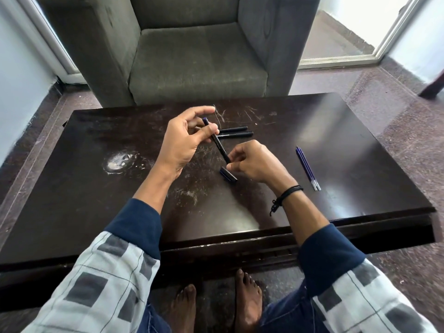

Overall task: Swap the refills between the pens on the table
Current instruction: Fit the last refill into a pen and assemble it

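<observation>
Over the dark wooden table (pixel 312 131), my left hand (pixel 186 138) pinches the upper part of a black pen barrel (pixel 220 149) held aslant. My right hand (pixel 254 162) grips the barrel's lower end with its fingertips. A dark pen cap (pixel 228 175) lies on the table just below my right hand. Behind my hands, two more black pens (pixel 236 132) rest side by side. To the right, two blue refills (pixel 307 168) sit together on the tabletop.
A grey armchair (pixel 197 51) stands right behind the table. A white scuffed patch (pixel 119 161) marks the table's left half. My bare feet (pixel 216 304) are on the floor under the near edge.
</observation>
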Tool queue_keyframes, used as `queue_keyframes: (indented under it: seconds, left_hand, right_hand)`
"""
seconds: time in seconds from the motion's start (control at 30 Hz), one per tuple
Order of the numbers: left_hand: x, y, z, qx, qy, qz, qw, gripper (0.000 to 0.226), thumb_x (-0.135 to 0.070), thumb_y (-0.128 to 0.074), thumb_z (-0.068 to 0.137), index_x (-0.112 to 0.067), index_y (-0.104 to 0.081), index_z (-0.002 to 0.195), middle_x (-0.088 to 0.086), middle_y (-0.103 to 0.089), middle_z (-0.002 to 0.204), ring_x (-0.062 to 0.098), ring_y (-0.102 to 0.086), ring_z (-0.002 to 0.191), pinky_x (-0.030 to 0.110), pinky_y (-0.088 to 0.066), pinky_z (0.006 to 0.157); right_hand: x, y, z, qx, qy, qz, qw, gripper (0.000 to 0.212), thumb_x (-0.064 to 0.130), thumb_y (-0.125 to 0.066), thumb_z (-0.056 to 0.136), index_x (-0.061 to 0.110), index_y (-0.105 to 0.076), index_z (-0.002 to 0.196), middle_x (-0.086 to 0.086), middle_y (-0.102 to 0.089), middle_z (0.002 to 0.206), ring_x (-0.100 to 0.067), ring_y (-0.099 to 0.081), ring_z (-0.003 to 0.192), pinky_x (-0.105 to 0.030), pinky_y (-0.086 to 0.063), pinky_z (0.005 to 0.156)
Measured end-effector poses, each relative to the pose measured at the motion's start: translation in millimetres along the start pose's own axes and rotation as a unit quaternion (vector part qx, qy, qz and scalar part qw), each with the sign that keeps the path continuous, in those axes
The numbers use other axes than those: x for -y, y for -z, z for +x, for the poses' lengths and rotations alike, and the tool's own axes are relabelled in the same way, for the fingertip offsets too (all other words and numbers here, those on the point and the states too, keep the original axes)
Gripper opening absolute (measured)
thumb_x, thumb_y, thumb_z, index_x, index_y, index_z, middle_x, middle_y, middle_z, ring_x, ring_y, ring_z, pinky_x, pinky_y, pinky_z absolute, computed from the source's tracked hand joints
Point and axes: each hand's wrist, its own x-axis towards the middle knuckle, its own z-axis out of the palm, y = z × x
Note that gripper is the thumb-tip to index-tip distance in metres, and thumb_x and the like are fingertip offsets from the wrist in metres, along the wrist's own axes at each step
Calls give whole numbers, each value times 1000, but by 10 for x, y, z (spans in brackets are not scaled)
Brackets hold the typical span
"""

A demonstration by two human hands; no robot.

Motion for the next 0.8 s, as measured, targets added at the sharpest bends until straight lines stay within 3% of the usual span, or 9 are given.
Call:
queue_keyframes:
  seconds: [0.2, 0.33, 0.5, 0.8]
  left_hand:
    - [-32, -51, -22, -24, -33, -1, 999, 28, -3, -78, 86, -8, -59, 106, 32, -67, 90, 27, -71, 80, 32, -60, 72]
    - [-30, -42, -15, -33, -29, -1, 999, 27, -2, -79, 85, -9, -60, 103, 35, -66, 89, 29, -70, 79, 30, -60, 71]
    - [-25, -18, -12, -43, -27, -6, 999, 27, -5, -80, 84, -11, -60, 102, 31, -69, 89, 42, -72, 86, 35, -61, 73]
    - [-12, -14, 4, -71, -12, -22, 997, 33, -6, -81, 83, -15, -58, 104, 26, -73, 93, 36, -75, 88, 35, -61, 73]
  right_hand:
    - [39, 22, -34, 4, 7, -11, 1000, 13, 25, -82, 83, 28, -70, 87, 6, -72, 86, -13, -66, 83, -27, -50, 74]
    - [49, 36, -51, 16, 20, -19, 1000, 22, 18, -82, 82, 33, -67, 77, 12, -70, 79, -10, -67, 81, -28, -53, 79]
    - [77, 32, -64, 20, 34, -27, 999, 22, 17, -82, 83, 33, -67, 88, 12, -70, 83, -12, -69, 86, -33, -57, 85]
    - [67, 31, -58, 9, 38, -20, 999, 13, 22, -80, 84, 29, -72, 92, 12, -69, 81, -11, -67, 82, -30, -54, 77]
